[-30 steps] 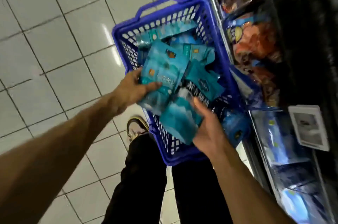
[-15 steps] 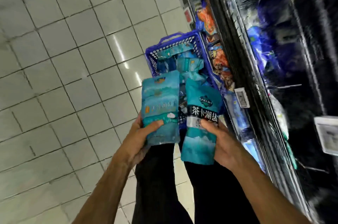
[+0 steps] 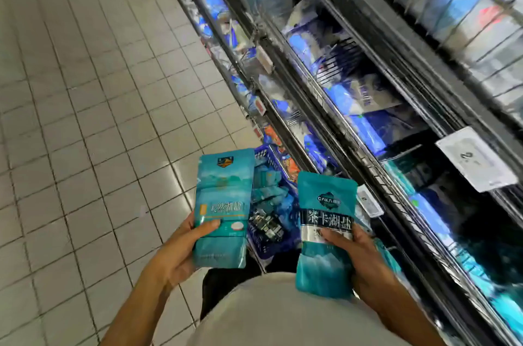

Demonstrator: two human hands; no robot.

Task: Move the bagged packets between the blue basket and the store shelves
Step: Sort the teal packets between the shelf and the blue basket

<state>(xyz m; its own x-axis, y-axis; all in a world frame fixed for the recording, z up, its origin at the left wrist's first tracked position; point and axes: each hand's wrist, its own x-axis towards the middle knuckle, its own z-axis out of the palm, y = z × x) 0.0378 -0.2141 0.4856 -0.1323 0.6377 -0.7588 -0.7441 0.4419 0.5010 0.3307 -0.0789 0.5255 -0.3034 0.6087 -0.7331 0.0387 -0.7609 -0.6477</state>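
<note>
Your left hand (image 3: 181, 249) grips a teal packet (image 3: 223, 207) by its lower half, thumb across the front and fingers curled behind it, so the packet stands upright with its printed face toward you. Your right hand (image 3: 356, 255) clamps a second teal packet (image 3: 325, 232), the one with the dark band, the same way: thumb on the silver strip, fingers wrapped round its right edge. The two packets are apart, one at 9 o'clock and one at 3 o'clock of the blue basket (image 3: 264, 153), which sits on the floor (image 3: 85, 119) between them with more teal packets (image 3: 268, 193) inside.

The store shelves (image 3: 368, 96) run along your right, from 12 o'clock down to 4 o'clock. Judging from this, the step in hand is carrying both packets up to the shelf.

To do it well:
- Match each packet to its own facing first. The two designs differ, and the teal stock at about 3 o'clock, below the white price tag (image 3: 475, 159), looks like the likely home, though blur hides the print there.
- Place one at a time, the right-hand one first, since it is nearer the shelf.
- Keep the grip low so the top edge goes in first, clear of the wire dividers.
- Stand it face out, then let go only once its base rests flat.
- Mind the basket by your feet as you turn.
</note>
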